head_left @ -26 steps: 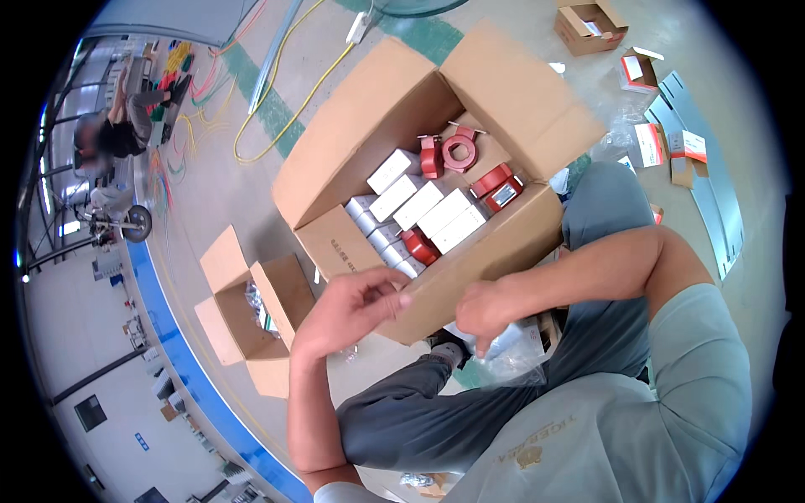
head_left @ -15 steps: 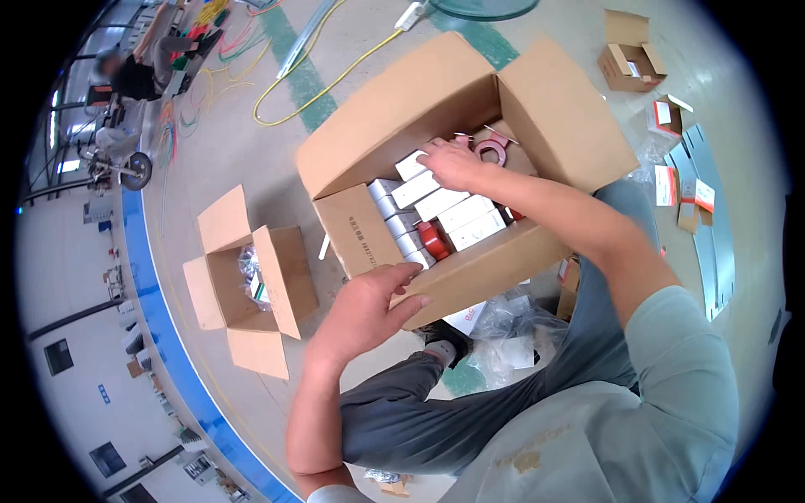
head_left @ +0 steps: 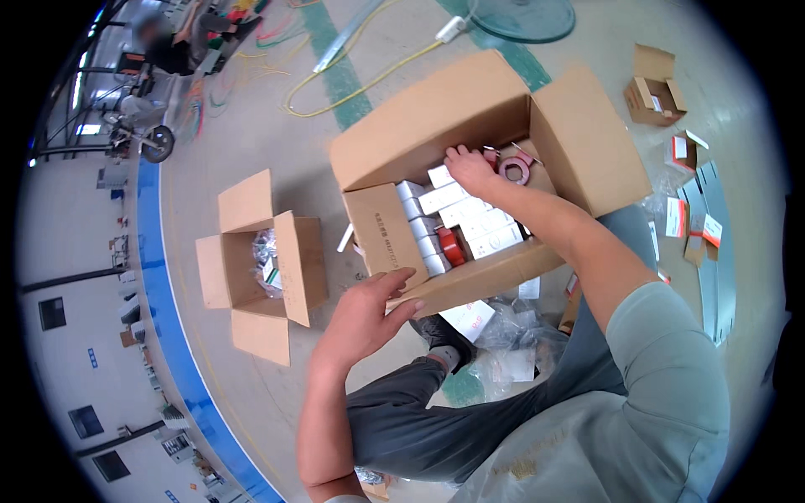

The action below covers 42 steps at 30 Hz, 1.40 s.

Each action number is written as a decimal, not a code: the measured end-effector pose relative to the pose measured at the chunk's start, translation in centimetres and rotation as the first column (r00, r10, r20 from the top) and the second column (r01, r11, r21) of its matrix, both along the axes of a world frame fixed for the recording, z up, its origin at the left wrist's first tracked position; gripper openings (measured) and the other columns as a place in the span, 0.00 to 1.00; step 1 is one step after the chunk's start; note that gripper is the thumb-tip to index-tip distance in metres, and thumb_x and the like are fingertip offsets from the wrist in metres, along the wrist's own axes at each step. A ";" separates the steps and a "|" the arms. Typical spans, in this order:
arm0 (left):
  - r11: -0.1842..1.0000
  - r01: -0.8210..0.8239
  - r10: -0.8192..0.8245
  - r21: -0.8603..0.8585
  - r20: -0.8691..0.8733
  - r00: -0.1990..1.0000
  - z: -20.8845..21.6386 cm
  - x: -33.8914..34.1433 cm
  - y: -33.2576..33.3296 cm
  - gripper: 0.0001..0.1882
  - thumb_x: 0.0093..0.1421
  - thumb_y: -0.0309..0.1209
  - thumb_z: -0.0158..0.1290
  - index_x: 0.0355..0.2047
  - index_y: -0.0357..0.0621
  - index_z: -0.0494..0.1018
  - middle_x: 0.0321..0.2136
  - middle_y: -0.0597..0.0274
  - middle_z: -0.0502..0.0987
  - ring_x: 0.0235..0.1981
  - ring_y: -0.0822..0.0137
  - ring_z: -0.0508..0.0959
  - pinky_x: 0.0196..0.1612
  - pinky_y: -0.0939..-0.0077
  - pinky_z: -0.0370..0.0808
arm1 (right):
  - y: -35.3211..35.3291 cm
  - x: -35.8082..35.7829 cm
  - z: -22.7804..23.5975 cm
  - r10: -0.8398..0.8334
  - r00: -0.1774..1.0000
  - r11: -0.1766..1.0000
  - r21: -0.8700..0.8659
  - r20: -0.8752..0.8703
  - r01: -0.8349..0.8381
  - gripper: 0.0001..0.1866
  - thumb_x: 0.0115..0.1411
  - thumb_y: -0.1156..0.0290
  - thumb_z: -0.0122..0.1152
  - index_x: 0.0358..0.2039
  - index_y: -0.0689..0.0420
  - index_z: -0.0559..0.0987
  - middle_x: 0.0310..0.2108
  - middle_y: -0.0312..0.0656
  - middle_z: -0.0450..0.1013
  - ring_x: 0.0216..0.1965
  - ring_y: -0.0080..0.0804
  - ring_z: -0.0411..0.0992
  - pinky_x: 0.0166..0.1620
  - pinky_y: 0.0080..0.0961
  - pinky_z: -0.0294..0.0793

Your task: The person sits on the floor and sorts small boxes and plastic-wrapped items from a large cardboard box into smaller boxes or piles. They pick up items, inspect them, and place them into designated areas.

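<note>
A large open cardboard box is tilted in front of my legs. Rows of small white boxes fill its left and middle part. My right hand reaches inside with curled fingers on a white box in the far row; its fingertips are partly hidden. At the near left corner, my left hand grips the box's edge, thumb apart from the fingers. A roll of red tape stands among the white boxes. Beside my right hand lies a tape dispenser with a pinkish-red roll.
A smaller open carton with plastic-wrapped contents stands on the floor at left. Clear plastic bags lie by my shoe. To the right are small open cartons and long metal strips. A yellow cable crosses the floor beyond.
The whole view has shifted, so the box and floor things appear farther right and slightly lower. My right hand remains at the far white boxes, and my left stays at the corner.
</note>
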<state>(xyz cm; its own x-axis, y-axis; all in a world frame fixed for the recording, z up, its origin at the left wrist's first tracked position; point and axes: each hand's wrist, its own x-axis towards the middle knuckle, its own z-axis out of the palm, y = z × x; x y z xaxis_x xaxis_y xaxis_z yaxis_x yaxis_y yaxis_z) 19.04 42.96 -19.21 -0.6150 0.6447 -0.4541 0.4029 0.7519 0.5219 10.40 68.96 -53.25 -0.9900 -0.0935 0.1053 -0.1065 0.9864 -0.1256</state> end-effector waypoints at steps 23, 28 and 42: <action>0.751 -0.472 -0.204 0.461 0.843 0.498 -4.5 0.6 5.3 0.68 0.43 0.47 0.73 0.79 0.43 0.47 0.71 0.57 0.63 0.70 0.62 0.65 0.73 0.66 0.58 | 8.0 17.4 31.1 0.506 0.857 0.360 -0.877 -0.102 -0.317 0.34 0.50 0.74 0.73 0.61 0.52 0.79 0.54 0.41 0.70 0.57 0.35 0.72 0.59 0.31 0.75; 0.889 0.206 -0.138 0.409 -0.188 0.972 -6.0 0.2 11.5 0.70 0.39 0.55 0.77 0.75 0.33 0.53 0.69 0.42 0.65 0.70 0.48 0.67 0.73 0.57 0.61 | 9.0 18.5 26.2 0.227 0.963 -0.156 -0.971 0.145 0.182 0.36 0.59 0.79 0.65 0.69 0.55 0.70 0.64 0.44 0.69 0.62 0.34 0.72 0.55 0.34 0.84; 0.766 0.575 -0.323 0.287 -0.602 0.730 -11.8 -1.6 12.9 0.69 0.32 0.51 0.80 0.71 0.39 0.59 0.64 0.44 0.68 0.64 0.44 0.69 0.66 0.49 0.62 | 4.4 22.0 18.9 -0.070 0.930 -0.175 -0.923 0.360 0.344 0.41 0.63 0.76 0.66 0.75 0.56 0.61 0.51 0.43 0.77 0.48 0.28 0.78 0.44 0.27 0.82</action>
<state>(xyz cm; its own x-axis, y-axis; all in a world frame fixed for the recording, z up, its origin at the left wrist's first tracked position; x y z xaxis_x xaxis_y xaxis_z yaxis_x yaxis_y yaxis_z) 17.48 55.90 -31.05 -0.2455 0.9447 0.2176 0.9191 0.1555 0.3621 32.43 73.40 -34.32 -0.9397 0.1891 -0.2849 0.2240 -0.2889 -0.9308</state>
